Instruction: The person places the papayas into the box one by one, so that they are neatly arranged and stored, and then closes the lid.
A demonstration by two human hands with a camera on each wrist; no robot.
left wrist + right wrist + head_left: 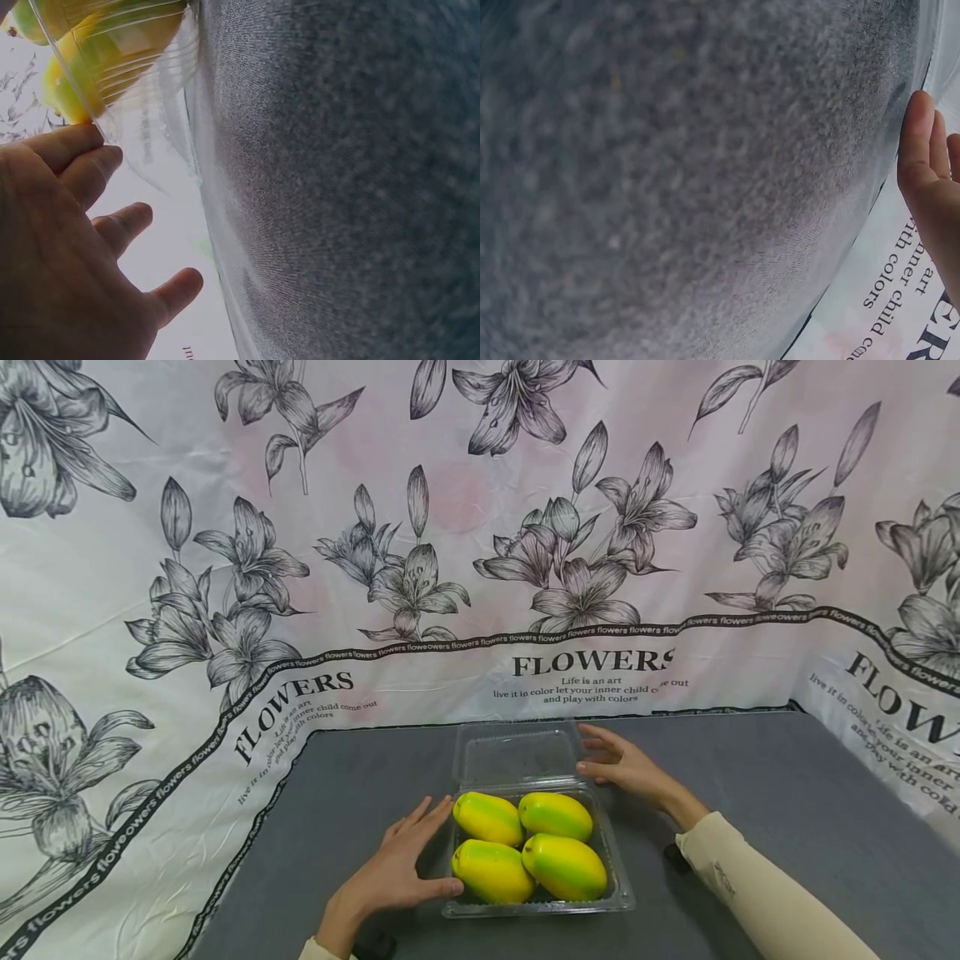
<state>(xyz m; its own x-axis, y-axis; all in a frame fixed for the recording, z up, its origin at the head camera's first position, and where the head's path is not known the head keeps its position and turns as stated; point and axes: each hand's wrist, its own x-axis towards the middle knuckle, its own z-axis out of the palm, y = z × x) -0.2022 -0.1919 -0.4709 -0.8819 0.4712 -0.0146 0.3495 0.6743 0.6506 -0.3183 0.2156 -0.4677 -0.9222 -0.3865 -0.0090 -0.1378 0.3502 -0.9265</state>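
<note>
Several yellow-green mangoes point(564, 867) sit in two rows inside a clear plastic clamshell box point(536, 908). Its transparent lid point(517, 756) is folded back and lies flat behind the box. At the box's left side is my left hand point(397, 868), fingers spread and thumb near the front left mango point(491, 872). Up close in the left wrist view, the fingertips point(96, 161) reach the clear wall. My right hand point(626, 768) is at the lid's right edge, fingers extended and relaxed. Only part of that hand point(930, 180) shows in the right wrist view.
A grey cloth-covered table point(360, 777) lies under the box. White fabric point(450, 685) printed with flowers and lettering hangs behind the table and along both sides, meeting its back edge just beyond the lid.
</note>
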